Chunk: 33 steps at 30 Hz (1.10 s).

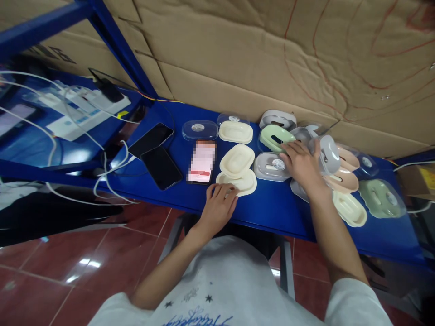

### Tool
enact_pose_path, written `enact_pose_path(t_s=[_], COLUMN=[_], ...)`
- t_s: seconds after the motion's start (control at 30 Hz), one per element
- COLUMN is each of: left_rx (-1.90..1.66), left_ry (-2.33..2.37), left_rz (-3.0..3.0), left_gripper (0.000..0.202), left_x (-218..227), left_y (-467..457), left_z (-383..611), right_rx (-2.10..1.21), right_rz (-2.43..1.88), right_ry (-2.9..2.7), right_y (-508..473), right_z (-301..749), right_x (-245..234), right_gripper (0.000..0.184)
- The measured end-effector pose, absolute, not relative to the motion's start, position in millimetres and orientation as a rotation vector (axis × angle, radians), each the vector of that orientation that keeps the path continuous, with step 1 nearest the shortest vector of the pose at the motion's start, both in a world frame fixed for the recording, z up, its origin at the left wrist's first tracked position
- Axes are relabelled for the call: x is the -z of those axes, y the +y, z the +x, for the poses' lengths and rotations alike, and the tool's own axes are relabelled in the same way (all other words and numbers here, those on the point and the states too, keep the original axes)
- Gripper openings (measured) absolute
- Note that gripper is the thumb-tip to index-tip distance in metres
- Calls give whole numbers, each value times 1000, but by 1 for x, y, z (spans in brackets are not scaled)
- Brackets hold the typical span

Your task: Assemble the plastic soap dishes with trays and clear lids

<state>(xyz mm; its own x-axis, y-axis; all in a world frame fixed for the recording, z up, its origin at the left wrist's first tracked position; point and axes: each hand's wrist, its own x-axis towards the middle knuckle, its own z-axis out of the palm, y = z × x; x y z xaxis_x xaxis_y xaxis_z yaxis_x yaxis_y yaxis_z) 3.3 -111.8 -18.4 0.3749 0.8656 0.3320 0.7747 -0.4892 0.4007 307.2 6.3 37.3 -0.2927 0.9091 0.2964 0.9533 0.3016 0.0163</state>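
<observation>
My left hand (219, 206) rests at the table's front edge, fingers bent but apart, fingertips on the lower of two overlapping cream soap dishes (249, 183). The upper cream dish (237, 160) lies partly over it. My right hand (302, 166) reaches into a cluster of dishes with its fingers spread. Its fingertips touch or nearly touch a green slotted dish (274, 137) and a grey dish under a clear lid (268, 166). A tilted grey slotted piece (329, 155) stands against that hand's other side; whether it is gripped is unclear.
Right of the cluster are peach dishes (345, 180), a cream dish (350, 209) and a lidded green one (380, 199). A lit phone (202, 162), two dark phones (161, 167) and a clear lid (200, 130) lie left. White cables and a power strip (84, 115) lie farther left; cardboard stands behind.
</observation>
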Motion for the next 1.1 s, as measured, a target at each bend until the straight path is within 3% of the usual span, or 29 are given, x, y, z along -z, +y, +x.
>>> enact_pose_path(t_s=[0.2,0.7,0.9,1.0,1.1], left_rx=[-793,-752,-913,-962,-982], left_ry=[1419,1391,1311,1291,1284], left_rz=[2380,2444,2346,2224,2104], left_gripper=[20,20,16,15,14], left_x=[16,21,17,11,4], left_y=[-117,-120,-123,-123,-121], left_z=[0,-2,-8,-12,-15], right_rx=[13,-5,102,11,-51], right_rz=[-1664,-1820,-1593,-1480,-1423], right_ry=[-2422,-2291,-2087,-2021,-1947], right_y=[43,74,-22,-99,-161], right_z=[297,273,259,262,267], right_x=[-37,-43,-59,-39,-8], right_gripper=[44,38,40,34,47])
